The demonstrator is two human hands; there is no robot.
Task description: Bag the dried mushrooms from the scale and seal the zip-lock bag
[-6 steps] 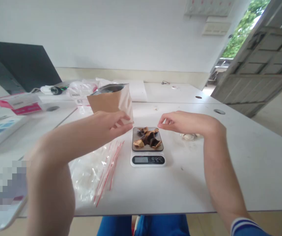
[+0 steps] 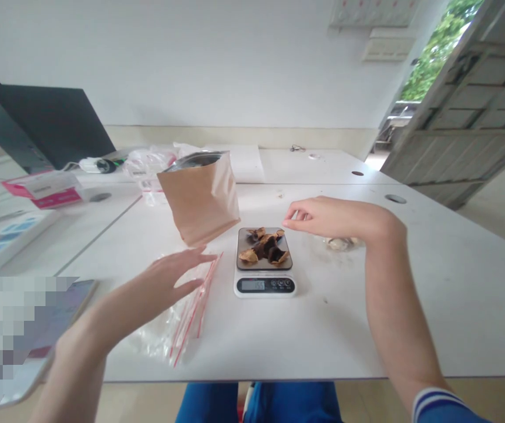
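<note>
A small digital kitchen scale [image 2: 265, 285] stands mid-table with a heap of dried brown pieces [image 2: 265, 247] on its platform. My right hand [image 2: 323, 216] hovers just above the platform's far right corner, fingertips pinched together; whether they hold a piece is unclear. My left hand [image 2: 168, 279] is flat, fingers spread, over a stack of clear zip bags with red seals [image 2: 188, 308] left of the scale. A brown paper pouch [image 2: 202, 197] stands open behind the bags, leaning slightly.
A pale lump [image 2: 339, 243] lies right of the scale under my right wrist. Back left are a dark monitor [image 2: 54, 126], pink-and-white boxes [image 2: 43, 188] and crumpled plastic [image 2: 147, 161]. A phone [image 2: 54, 320] lies at the near left. The table edge runs along the front.
My left hand has dropped from beside the pouch, near the scale's far left corner, down and left onto the zip bags. The right hand has hardly moved.
</note>
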